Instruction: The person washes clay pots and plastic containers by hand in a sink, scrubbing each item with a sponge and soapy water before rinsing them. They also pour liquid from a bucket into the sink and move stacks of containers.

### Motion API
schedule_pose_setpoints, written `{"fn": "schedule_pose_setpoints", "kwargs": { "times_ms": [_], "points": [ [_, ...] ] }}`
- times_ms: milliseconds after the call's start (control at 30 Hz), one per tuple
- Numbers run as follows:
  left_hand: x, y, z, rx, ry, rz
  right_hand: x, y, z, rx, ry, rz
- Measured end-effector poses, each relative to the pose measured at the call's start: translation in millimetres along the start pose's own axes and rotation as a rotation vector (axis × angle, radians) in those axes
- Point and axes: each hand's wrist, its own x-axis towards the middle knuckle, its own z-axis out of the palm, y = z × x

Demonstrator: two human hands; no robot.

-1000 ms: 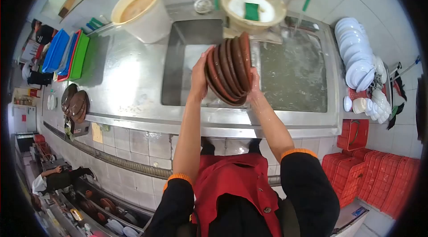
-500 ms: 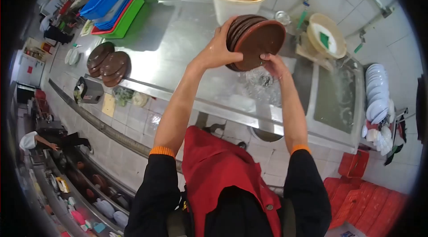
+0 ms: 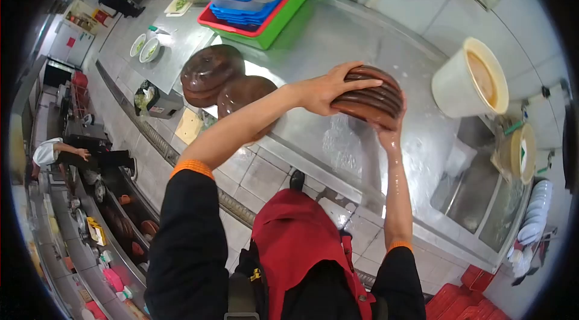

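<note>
Between my two hands is a stack of brown clay plates [image 3: 371,98], tilted on edge above the steel counter [image 3: 325,37]. My left hand [image 3: 329,88] grips the stack from the left, its fingers spread over the upper rims. On the right side, my right hand [image 3: 392,130] is wrapped round the edge; part of its fingers is hidden behind the plates. Water glistens on the right forearm. To the left, two more piles of wet brown plates, one farther back [image 3: 212,73] and one nearer [image 3: 246,98], sit by the counter's front edge, the nearer partly behind my left forearm.
Stacked blue, red and green tubs [image 3: 259,15] stand at the back left. A white bucket of brownish liquid [image 3: 467,82] is at the right, near the sink [image 3: 464,190]. White dishes [image 3: 535,214] are piled far right. A person [image 3: 60,154] is at the far left.
I have turned and moved left along the counter, carrying the stack away from the sink. The plates have tipped from facing me to showing their rims. The plate piles and tubs now appear closer.
</note>
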Motion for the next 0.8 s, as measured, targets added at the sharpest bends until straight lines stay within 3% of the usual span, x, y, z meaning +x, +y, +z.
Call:
{"fn": "schedule_pose_setpoints", "kwargs": {
  "times_ms": [167,267,333,433,567,633,700,767,800],
  "points": [
    [-77.2,-68.7,-62.0,0.129,-0.122,-0.114,31.1,56.8,120.2,0.160,-0.007,-0.119],
    [-124.0,-112.9,-86.7,0.140,-0.117,-0.174,49.0,60.7,173.7,-0.076,0.072,-0.235],
    [-147.1,-123.0,-101.1,0.122,-0.113,-0.236,56.1,44.1,192.4,-0.352,-0.121,-0.269],
    [-174.2,-126.9,-116.5,0.245,-0.194,-0.293,53.2,19.0,215.1,-0.446,-0.307,-0.343],
    [-200.8,-116.2,-113.7,0.338,-0.196,-0.278,58.4,5.8,208.0,-0.390,-0.490,-0.271],
    [-191.5,-93.9,-131.6,0.191,-0.346,-0.471,53.1,2.6,205.1,-0.262,-0.404,-0.175],
    [-197.3,-92.2,-130.1,0.109,-0.389,-0.532,41.5,2.9,206.2,-0.130,-0.324,-0.068],
    [-207.8,-102.8,-123.0,-0.291,-0.076,-0.389,28.9,11.3,223.3,-0.049,-0.158,0.067],
    [-210.1,-110.4,-110.7,-0.295,-0.085,-0.380,20.8,16.3,234.9,-0.007,-0.064,0.134]
  ]
}}
